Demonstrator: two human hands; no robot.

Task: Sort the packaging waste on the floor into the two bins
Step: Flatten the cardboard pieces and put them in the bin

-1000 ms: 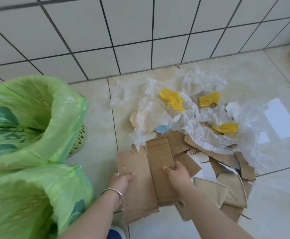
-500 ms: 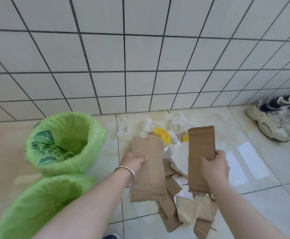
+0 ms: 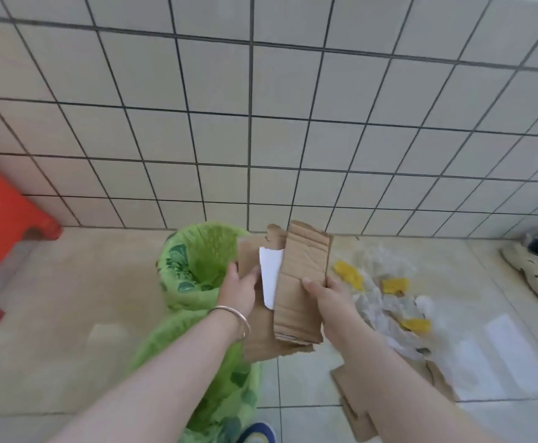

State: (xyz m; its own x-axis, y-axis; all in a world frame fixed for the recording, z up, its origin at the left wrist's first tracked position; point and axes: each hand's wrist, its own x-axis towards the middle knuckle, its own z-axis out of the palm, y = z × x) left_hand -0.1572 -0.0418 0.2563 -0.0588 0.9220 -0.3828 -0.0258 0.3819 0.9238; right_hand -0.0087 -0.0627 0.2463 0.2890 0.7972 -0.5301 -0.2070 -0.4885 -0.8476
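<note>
Two cardboard pcs held up off the floor, just right of the far bin. Narrow cardboard strip [image 3: 303, 282] in front, long axis running near-far, far end tipped slightly right, near end toward the person. Wider cardboard sheet [image 3: 258, 334] behind it, same general axis, ragged far edge poking out above, torn near edge showing below the strip. A white paper piece [image 3: 270, 276] shows between the two, pointed end toward the person.

No readable print or brand on any cardboard; bin liners carry dark green leaf-like graphics, no legible text.

Left hand [image 3: 239, 290] grips the wide sheet at its left edge, thumb on the front face, other fingers hidden behind; thin bracelet [image 3: 234, 316] on that wrist. Right hand [image 3: 327, 294] grips the strip's right edge about mid-length, thumb on front, fingers wrapped behind. Hands are close together, w/ the cardboard overlapping between them.

Far bin [image 3: 197, 266] w/ green liner sits near the tiled wall; near bin [image 3: 223, 388] w/ same liner is just beside it, closer to the person, partly hidden by the left forearm.

Rest of the waste on the floor at right: clear plastic film [image 3: 386, 302] w/ yellow scraps [image 3: 392, 285] in it, and loose cardboard scraps [image 3: 354, 401] under the right forearm.

Orange stool [image 3: 2, 225] far left, sneaker [image 3: 536, 270] far right, blue shoe tip [image 3: 258, 433] at bottom edge.
</note>
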